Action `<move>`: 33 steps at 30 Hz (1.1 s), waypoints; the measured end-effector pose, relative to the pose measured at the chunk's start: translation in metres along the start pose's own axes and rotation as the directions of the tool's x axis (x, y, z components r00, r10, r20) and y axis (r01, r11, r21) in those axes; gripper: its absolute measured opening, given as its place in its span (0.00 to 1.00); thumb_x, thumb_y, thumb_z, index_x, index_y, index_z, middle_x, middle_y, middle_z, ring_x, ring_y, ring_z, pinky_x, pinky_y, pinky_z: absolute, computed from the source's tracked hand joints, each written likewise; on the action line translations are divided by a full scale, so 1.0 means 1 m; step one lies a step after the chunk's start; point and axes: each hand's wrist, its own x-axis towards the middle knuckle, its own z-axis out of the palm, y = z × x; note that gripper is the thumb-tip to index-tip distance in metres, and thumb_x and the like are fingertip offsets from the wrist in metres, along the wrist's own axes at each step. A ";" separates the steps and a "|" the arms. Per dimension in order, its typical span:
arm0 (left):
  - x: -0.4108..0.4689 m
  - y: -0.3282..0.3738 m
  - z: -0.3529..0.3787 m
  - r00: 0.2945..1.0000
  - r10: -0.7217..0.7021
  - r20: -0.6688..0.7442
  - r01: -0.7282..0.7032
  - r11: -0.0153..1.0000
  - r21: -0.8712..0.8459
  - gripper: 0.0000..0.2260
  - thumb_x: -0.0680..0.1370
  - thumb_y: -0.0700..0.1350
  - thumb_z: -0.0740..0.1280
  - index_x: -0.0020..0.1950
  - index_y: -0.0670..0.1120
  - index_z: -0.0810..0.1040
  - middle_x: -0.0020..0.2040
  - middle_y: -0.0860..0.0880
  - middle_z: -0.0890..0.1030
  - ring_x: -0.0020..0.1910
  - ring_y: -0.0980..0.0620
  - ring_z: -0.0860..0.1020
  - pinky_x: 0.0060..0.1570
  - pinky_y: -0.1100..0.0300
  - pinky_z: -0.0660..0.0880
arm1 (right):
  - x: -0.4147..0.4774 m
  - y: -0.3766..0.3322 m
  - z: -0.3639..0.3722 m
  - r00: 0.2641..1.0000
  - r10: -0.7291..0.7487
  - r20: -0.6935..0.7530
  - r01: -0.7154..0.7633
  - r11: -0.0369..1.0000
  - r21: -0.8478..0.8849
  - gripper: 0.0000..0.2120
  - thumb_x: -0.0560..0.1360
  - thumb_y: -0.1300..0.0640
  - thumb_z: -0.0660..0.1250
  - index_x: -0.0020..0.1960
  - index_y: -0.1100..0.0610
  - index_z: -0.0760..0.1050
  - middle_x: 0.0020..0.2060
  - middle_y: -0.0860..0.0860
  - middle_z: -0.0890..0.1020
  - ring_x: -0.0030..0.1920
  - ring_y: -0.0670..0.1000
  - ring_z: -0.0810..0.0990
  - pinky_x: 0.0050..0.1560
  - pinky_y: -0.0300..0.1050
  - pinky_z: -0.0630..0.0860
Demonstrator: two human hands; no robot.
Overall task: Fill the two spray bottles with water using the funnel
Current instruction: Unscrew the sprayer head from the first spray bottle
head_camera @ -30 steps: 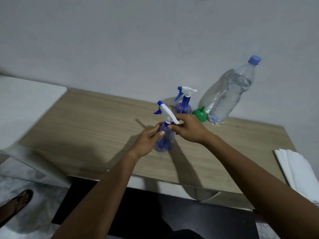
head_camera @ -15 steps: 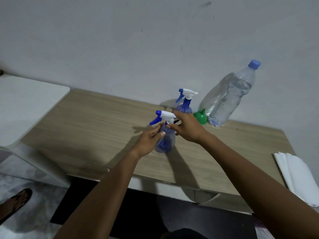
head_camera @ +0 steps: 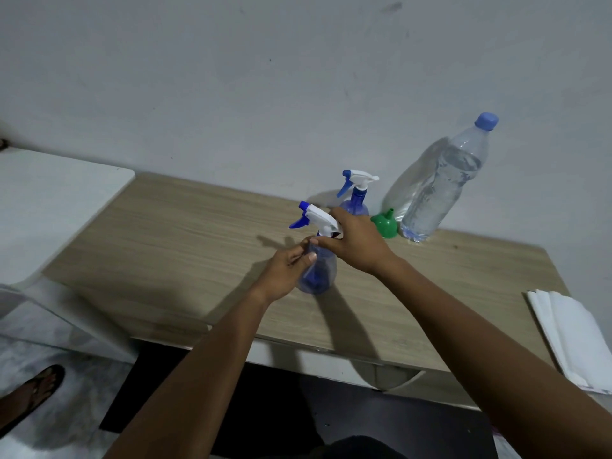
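- Far left, low: a sandalled foot (head_camera: 31, 392) on the pale floor, beside a white surface (head_camera: 49, 200) that meets the left end of the table (head_camera: 185, 233).
- Table: light wood grain, set against a plain grey wall.
- Left hand (head_camera: 284, 271): fingers curled round the body of the near spray bottle (head_camera: 318, 270), gripping its left side; thumb lies across the clear blue plastic.
- Near spray bottle: stands on the table near its middle; white trigger head (head_camera: 316, 218) with blue nozzle and lever pointing left.
- Right hand (head_camera: 356, 245): closed over the neck just under the trigger head, fingertips pinching at the collar.
- Second spray bottle (head_camera: 355, 202): upright behind the right hand, near the wall, head on, nozzle left.
- Green funnel (head_camera: 384, 223): mouth down on the table, spout up, between the second spray bottle and the water bottle.
- Water bottle (head_camera: 440, 190): large, clear, blue cap on, mostly full, just beside the funnel.
- Far right: folded white cloth (head_camera: 573, 332) at the table's edge, well apart.
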 end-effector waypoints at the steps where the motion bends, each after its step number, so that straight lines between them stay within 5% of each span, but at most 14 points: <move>1: -0.001 0.001 0.000 1.000 -0.002 0.012 0.002 1.000 0.014 0.16 0.84 0.45 0.63 0.71 0.50 0.75 0.63 0.53 0.81 0.62 0.61 0.78 0.62 0.66 0.73 | 0.001 0.000 0.000 1.000 0.004 0.002 -0.004 1.000 0.002 0.23 0.73 0.41 0.74 0.59 0.56 0.76 0.45 0.50 0.82 0.43 0.52 0.79 0.40 0.47 0.72; 5: 0.001 -0.001 -0.002 1.000 0.007 0.025 -0.009 0.999 0.047 0.21 0.82 0.52 0.64 0.76 0.53 0.69 0.68 0.56 0.79 0.68 0.59 0.75 0.69 0.59 0.70 | 0.001 0.003 -0.002 0.997 0.005 0.073 -0.010 0.998 0.066 0.17 0.74 0.47 0.75 0.55 0.55 0.74 0.46 0.51 0.82 0.44 0.52 0.82 0.44 0.54 0.82; 9: 0.000 -0.003 -0.001 1.000 0.011 0.003 -0.011 1.000 0.020 0.23 0.80 0.52 0.66 0.76 0.52 0.70 0.67 0.57 0.79 0.69 0.58 0.75 0.72 0.53 0.69 | 0.000 0.006 -0.008 0.986 -0.018 0.168 -0.002 0.993 0.117 0.16 0.76 0.51 0.73 0.61 0.54 0.75 0.50 0.50 0.82 0.47 0.50 0.84 0.47 0.56 0.84; 15: 0.000 0.000 0.000 1.000 0.022 0.007 -0.022 1.000 -0.018 0.19 0.83 0.43 0.64 0.74 0.53 0.70 0.63 0.62 0.80 0.67 0.62 0.75 0.69 0.63 0.69 | -0.002 0.012 -0.016 0.968 -0.036 0.246 -0.004 0.987 0.162 0.13 0.78 0.57 0.69 0.63 0.53 0.76 0.49 0.51 0.82 0.46 0.52 0.85 0.46 0.52 0.84; 20: 0.002 -0.003 0.000 0.999 0.031 -0.017 -0.031 0.999 -0.024 0.19 0.83 0.39 0.63 0.74 0.48 0.71 0.64 0.56 0.80 0.66 0.60 0.76 0.62 0.70 0.71 | -0.003 0.006 -0.014 0.989 -0.042 0.143 0.024 0.992 0.124 0.17 0.74 0.44 0.74 0.57 0.52 0.78 0.41 0.45 0.80 0.41 0.47 0.79 0.42 0.42 0.73; 24: 0.001 -0.002 0.002 0.999 0.022 -0.038 -0.023 0.999 -0.028 0.15 0.83 0.38 0.63 0.68 0.50 0.74 0.60 0.53 0.81 0.58 0.65 0.79 0.58 0.69 0.72 | 0.002 0.001 -0.006 0.999 -0.005 0.035 0.003 0.998 0.058 0.25 0.71 0.39 0.75 0.59 0.55 0.76 0.42 0.48 0.80 0.41 0.50 0.78 0.41 0.47 0.74; 33: -0.003 0.003 -0.001 1.000 0.012 -0.008 -0.012 0.999 0.035 0.20 0.83 0.46 0.63 0.75 0.54 0.69 0.65 0.59 0.79 0.66 0.63 0.75 0.65 0.66 0.70 | -0.002 0.007 -0.009 0.990 0.030 0.139 -0.055 0.983 0.177 0.10 0.74 0.53 0.75 0.54 0.50 0.80 0.44 0.46 0.84 0.44 0.47 0.83 0.49 0.56 0.82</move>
